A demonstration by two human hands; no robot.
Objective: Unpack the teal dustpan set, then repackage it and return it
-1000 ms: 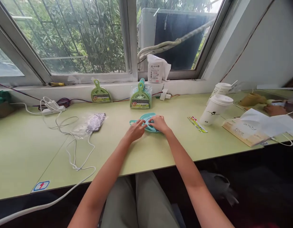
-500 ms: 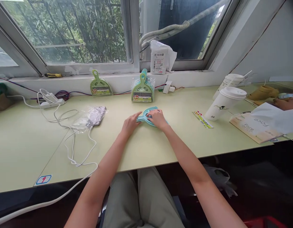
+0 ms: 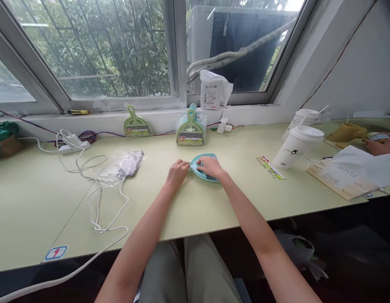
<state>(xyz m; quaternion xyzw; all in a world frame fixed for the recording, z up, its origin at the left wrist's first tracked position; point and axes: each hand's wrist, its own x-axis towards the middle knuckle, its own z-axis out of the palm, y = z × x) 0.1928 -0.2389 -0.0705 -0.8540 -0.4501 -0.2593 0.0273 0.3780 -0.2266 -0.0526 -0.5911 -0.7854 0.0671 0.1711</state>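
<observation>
Surface: pale green, running across the whole middle band of the frame under the window, carrying everything; its near edge is cutting across the lower third, with the person's lap showing below it.
Window sill: crossing the upper third, acting as a backstop, so the packaged goods are leaning upright against it.
White cable: looping loosely down the left half of the frame from a power strip at upper left, trailing off the near edge.
Paper bag and sheets: lying flat at the right edge; another person's hand is resting beyond them, well apart from the work.
Lidded cups: two, standing upright right of centre, one behind the other.
Clear plastic wrap: crumpled, lying left of centre, near the left hand but not touching it.
Packaged dustpan sets: a green stack in wrap, propped upright at centre top; a single green one leaning to its left.
Teal dustpan: lying flat at frame centre, handle pointing left, just in front of the stack.
Right hand: spread palm-down over the pan's body, seemingly pressing it flat so it is not sliding.
Left hand: fingers curled narrow around the handle end, pinching it; exactly what it is gripping there is too small to tell.
Label strip: lying flat between dustpan and cups.
</observation>
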